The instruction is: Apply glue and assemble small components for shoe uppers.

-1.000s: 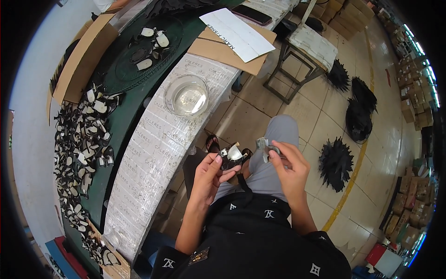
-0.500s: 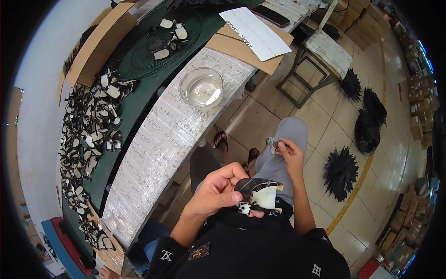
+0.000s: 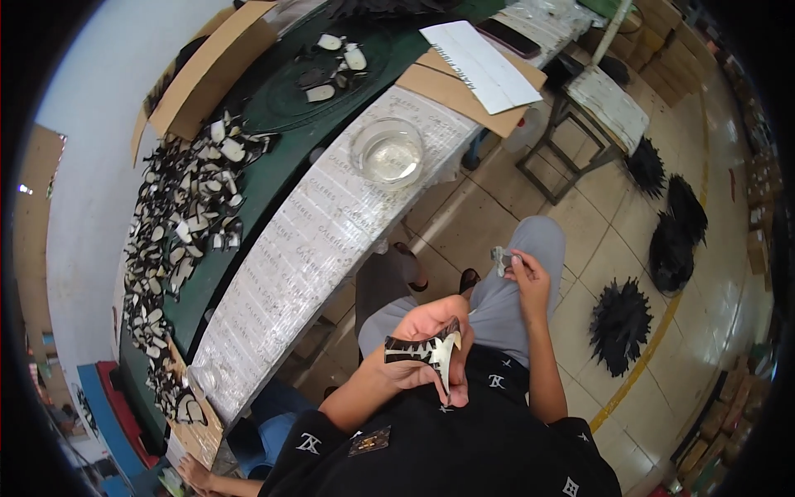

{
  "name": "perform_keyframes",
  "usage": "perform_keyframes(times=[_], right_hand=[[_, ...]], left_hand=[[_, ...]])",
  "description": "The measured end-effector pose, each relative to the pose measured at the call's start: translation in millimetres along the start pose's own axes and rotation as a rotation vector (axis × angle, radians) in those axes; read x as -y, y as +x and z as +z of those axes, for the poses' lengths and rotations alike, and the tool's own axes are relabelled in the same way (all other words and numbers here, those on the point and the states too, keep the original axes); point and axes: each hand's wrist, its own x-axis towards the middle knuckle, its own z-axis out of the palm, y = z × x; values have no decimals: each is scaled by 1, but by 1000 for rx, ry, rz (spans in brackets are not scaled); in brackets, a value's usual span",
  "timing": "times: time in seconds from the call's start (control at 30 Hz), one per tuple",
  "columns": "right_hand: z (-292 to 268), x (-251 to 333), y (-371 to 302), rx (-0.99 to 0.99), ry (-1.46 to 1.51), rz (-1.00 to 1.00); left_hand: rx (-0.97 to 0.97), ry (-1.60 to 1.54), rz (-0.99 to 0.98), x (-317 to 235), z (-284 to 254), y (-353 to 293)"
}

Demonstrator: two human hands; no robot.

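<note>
My left hand (image 3: 439, 319) is turned palm up in front of my shirt, closed around a curved black shoe-heel cover (image 3: 406, 351) with a cream inner face and notched, toothed edges. Over my grey-trousered knee, my right hand (image 3: 534, 286) pinches a small crumpled grey scrap (image 3: 500, 258) between thumb and fingers; what it is made of cannot be made out. The two hands are apart. To the left, a long heap of similar black-and-cream pieces (image 3: 186, 228) covers part of the green table (image 3: 263, 166).
A round glass dish (image 3: 389, 153) of clear liquid stands on the plastic-wrapped ledge (image 3: 302, 240). Cardboard with a white sheet (image 3: 483, 66) lies beyond it. A stool (image 3: 609, 108) and black fringed bundles (image 3: 621, 325) are on the tiled floor. Another person's hand (image 3: 195, 474) shows at lower left.
My left hand has rotated, turning the heel cover from its cream face to its toothed edge. My right hand keeps the grey scrap above my knee. The whole view has shifted slightly.
</note>
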Motion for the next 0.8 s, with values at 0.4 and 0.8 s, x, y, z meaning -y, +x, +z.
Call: perform_keyframes(times=[0.4,0.8], right_hand=[[8,0,8,15,-29,8],[7,-1,7,12,-81,34]], left_hand=[[-137,580,93,-39,12,12],[-39,547,92,-52,1,10]])
